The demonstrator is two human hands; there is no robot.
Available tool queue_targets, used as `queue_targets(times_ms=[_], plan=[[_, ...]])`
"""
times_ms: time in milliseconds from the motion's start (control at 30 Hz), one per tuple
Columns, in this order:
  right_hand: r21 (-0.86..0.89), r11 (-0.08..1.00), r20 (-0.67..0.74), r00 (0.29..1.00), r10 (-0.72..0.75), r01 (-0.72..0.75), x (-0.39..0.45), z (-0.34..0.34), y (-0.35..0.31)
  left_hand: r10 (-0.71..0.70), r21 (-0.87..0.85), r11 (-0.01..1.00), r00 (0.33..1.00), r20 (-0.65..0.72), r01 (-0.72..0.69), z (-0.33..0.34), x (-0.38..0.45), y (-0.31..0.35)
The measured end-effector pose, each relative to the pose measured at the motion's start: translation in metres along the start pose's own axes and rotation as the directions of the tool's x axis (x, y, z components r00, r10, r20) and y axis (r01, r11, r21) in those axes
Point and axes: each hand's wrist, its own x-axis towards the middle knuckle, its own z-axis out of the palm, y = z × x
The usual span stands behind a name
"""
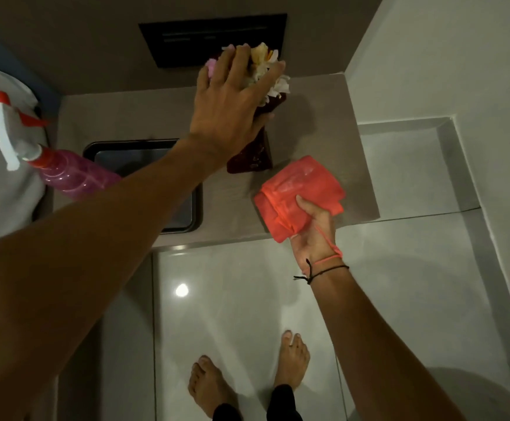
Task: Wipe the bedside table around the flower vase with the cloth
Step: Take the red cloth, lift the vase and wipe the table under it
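- The left hand (232, 98) is laid with spread fingers over the flowers (267, 66) at about 12 o'clock in the picture; whether the stems are gripped cannot be told, because the palm is hidden.
- The flowers stand in a dark red vase (252, 159), which is placed on the bedside table (332, 141), toward its middle.
- A folded red cloth (296, 192) is held by the right hand (314, 235), with the thumb on top of it and the fingers closed under it.
- The cloth is pressed on the table top at about 4 o'clock from the vase, just beside its base, near the front edge of the table.
- A dark tray (156, 177) is seen on the table at 9 o'clock from the vase.
- A pink spray bottle (62, 168) with a white and red trigger is seen at 9 o'clock from the tray, tilted.
- Two bare feet (247, 375) are seen on the shiny floor (399, 183) at 6 o'clock.
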Motion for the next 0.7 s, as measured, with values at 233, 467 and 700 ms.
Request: queue_targets(times_ms=[233, 467, 700], plan=[[-0.632, 0.373, 0.181, 0.597, -0.781, 0.68, 0.011, 0.056, 0.015, 0.066, 0.019, 0.997, 0.991, 0.115, -0.069, -0.014, 0.053, -0.029], [-0.654, -0.5, 0.743, 0.355, -0.568, 0.568, 0.055, 0.097, 0.039, 0.075, -0.004, 0.997, 0.992, 0.102, -0.075, -0.01, 0.068, -0.038], [-0.542, -0.659, 0.807, 0.541, -0.237, 0.521, 0.059, 0.047, 0.077, 0.081, -0.024, 0.997, 0.993, 0.084, -0.079, -0.008, 0.066, -0.038]])
